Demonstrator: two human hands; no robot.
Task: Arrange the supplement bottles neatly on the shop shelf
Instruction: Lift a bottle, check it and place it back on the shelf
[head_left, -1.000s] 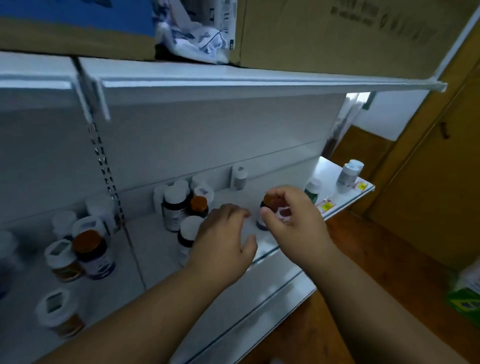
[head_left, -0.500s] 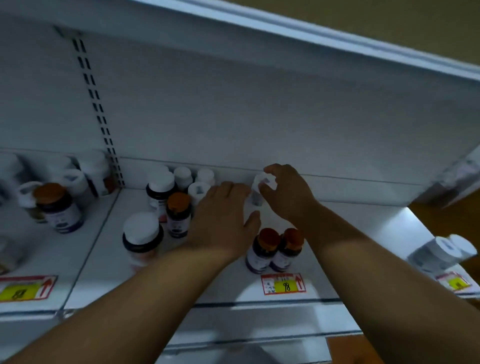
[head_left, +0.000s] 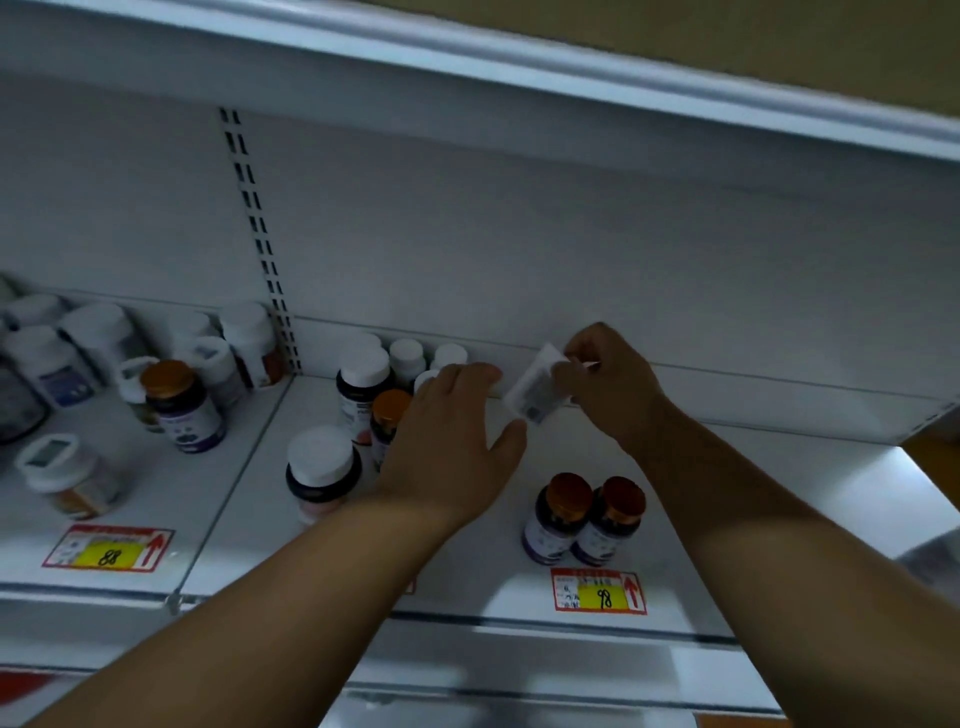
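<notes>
White metal shop shelving fills the view, its back panel pale and its front edge carrying a red-and-yellow price tag marked 98. Just behind that tag stand two dark bottles with orange caps, touching. Farther back from the tag, the right hand pinches a small white bottle, tilted near the back panel. Left of the tag, the left hand hovers flat, fingers relaxed, beside a cluster of white-capped bottles.
</notes>
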